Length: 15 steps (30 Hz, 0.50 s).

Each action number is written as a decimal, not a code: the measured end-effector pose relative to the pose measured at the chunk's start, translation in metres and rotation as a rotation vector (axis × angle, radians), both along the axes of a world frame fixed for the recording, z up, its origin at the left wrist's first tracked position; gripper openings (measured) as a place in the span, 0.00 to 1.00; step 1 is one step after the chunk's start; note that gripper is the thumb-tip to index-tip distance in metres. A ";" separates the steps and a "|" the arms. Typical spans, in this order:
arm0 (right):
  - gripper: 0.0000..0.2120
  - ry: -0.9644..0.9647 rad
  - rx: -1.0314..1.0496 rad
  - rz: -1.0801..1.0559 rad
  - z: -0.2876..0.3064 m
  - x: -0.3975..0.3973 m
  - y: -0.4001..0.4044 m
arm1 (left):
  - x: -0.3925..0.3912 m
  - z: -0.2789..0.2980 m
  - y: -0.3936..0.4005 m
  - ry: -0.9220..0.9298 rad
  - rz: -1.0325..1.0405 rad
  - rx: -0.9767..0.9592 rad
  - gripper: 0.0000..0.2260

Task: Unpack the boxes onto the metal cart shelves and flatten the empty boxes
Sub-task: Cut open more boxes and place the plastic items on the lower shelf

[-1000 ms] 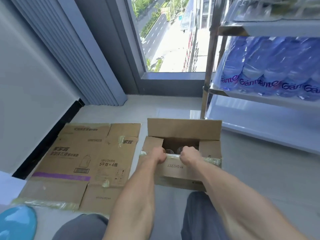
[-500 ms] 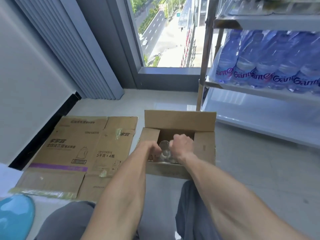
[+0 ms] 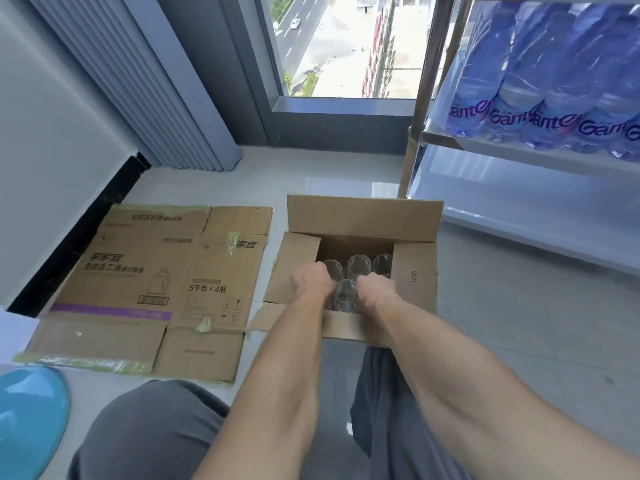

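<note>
Bright daylight comes in through the window (image 3: 346, 46), and the street outside looks almost washed out. The floor (image 3: 346, 181) under it carries a pale glare patch. Shadows are soft and weak. The wide lens bends straight lines near the edges. The water bottles (image 3: 540, 81) at the right are smeared by blur.
</note>
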State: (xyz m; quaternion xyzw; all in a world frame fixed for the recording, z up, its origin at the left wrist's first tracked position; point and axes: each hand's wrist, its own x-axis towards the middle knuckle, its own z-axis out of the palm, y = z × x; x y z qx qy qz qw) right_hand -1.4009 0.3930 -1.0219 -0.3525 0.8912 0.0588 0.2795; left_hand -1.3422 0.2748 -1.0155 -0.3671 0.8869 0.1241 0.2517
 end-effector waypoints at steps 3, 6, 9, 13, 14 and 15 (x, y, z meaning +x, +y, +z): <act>0.11 -0.005 0.006 0.027 -0.005 0.001 -0.002 | -0.016 0.004 0.011 0.125 -0.003 0.083 0.07; 0.10 0.081 0.047 0.074 -0.018 -0.004 -0.002 | -0.017 -0.008 0.015 0.114 -0.006 0.097 0.10; 0.12 0.142 0.156 0.123 -0.031 -0.013 0.002 | -0.010 -0.028 0.013 0.057 -0.036 0.033 0.13; 0.18 0.188 0.322 0.193 -0.030 -0.013 -0.003 | -0.015 -0.028 0.018 0.044 -0.066 -0.175 0.16; 0.20 0.200 0.356 0.207 -0.027 -0.011 -0.006 | -0.019 -0.023 0.021 0.036 -0.049 -0.212 0.17; 0.22 0.212 0.389 0.209 -0.022 -0.009 -0.012 | -0.024 -0.017 0.022 0.009 -0.025 -0.240 0.19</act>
